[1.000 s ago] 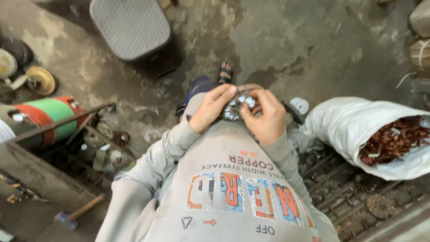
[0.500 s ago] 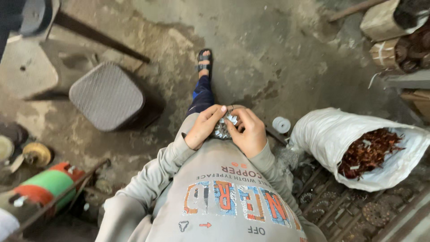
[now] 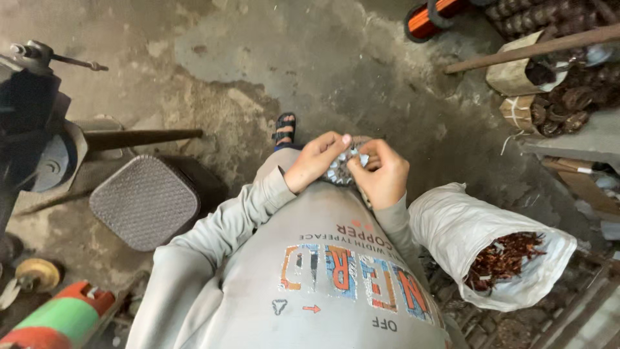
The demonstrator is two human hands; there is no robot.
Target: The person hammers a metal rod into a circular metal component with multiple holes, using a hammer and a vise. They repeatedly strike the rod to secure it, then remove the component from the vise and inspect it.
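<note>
I look down over my grey sweatshirt at both hands, held together above my lap. Between them is a round metal stator core [image 3: 342,169] with toothed slots around its rim. My left hand [image 3: 314,161] grips its left side, fingers curled over the top. My right hand [image 3: 385,173] holds the right side, with thumb and fingers pinching at the upper edge. Most of the core is hidden by my fingers. My sandalled foot [image 3: 285,128] rests on the concrete floor beyond.
A white sack [image 3: 452,226] of reddish copper wire scraps [image 3: 500,258] lies open at my right. A grey square stool [image 3: 143,200] stands at the left, a green and red cylinder [image 3: 58,320] bottom left. Coils and wound parts [image 3: 568,97] are piled top right.
The view has swung upward and right, so the stool and sack sit lower in the frame. Both hands stay on the stator core, fingers shifting slightly along its top edge.
</note>
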